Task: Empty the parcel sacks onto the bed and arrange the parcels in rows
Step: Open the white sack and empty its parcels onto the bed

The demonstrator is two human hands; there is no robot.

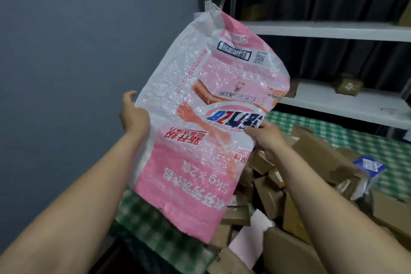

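Pink-and-white woven plastic made up the sack (206,104), which hung in the air with its print upside down and its open mouth at the bottom. It looked flat and limp. The right hand (266,138) pinched the sack's right edge about halfway up, thumb on the printed face and fingers curled behind. The left hand (133,115) lay against the sack's left edge at about the same height. One digit stood free above it and the rest were hidden by the fabric, so its grip could not be told.

Below the sack lay the bed (146,218), covered in a green-checked sheet. Brown cardboard parcels (311,151) were heaped loosely on it, under the sack's mouth and off to the sack's right, not in rows. A flat pale pink packet (249,236) lay among them just below the sack's lower corner, and a blue-and-white packet (369,168) sat farther right of the sack. Behind the sack, to its right, rose white shelves (333,29) holding a wrapped bundle (348,84). A grey-blue wall (89,29) filled the space left of the sack.
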